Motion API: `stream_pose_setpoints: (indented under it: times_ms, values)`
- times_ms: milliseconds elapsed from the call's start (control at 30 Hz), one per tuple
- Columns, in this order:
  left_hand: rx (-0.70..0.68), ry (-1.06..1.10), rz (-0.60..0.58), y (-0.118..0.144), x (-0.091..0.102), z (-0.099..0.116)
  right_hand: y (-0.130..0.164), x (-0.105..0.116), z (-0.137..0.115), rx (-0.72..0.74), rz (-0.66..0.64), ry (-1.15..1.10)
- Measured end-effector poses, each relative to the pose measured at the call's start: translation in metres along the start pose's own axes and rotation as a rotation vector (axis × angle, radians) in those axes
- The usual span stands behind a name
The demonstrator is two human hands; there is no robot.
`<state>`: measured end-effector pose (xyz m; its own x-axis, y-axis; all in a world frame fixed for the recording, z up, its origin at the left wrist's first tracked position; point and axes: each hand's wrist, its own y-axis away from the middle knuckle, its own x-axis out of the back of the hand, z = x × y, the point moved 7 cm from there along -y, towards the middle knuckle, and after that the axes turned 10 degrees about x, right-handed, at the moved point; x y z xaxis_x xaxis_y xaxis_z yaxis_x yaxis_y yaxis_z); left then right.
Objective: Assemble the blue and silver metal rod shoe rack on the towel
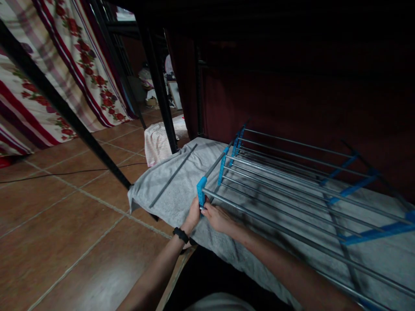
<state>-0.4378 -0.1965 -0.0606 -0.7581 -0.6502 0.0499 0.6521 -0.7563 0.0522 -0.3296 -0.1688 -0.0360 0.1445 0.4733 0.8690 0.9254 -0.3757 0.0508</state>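
A rack (275, 220) of grey metal tubes joined by blue plastic brackets lies on a grey cloth. At its near left corner is a blue bracket (201, 188), with tube ends fitted into it. My left hand (193, 214), below a black wristband, is closed around the lower left side of this bracket. From the right, my right hand (217, 217) pinches the bracket's lower end, just under the front tube. Part of what the fingers cover there is hidden. A loose grey tube (173, 176) lies on the cloth to the left of the rack.
The grey cloth (184, 198) covers a low surface inside a dark metal frame. Black posts (158, 86) rise at the left. A floral curtain (81, 65) hangs beyond the tiled floor (74, 224), where a thin black cable (81, 171) runs. A dark red panel (275, 103) stands behind the rack.
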Motion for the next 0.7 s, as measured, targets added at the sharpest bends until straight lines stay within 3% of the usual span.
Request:
stream_pose_setpoints:
  times_ms: [433, 700]
  values:
    - [0.027, -0.016, -0.038, -0.015, -0.003, -0.008, 0.002, 0.007, -0.003, 0.079, 0.015, 0.013]
    - [0.001, -0.037, -0.029, -0.012, -0.001, -0.005, 0.003, 0.011, -0.010, -0.058, 0.036, 0.150]
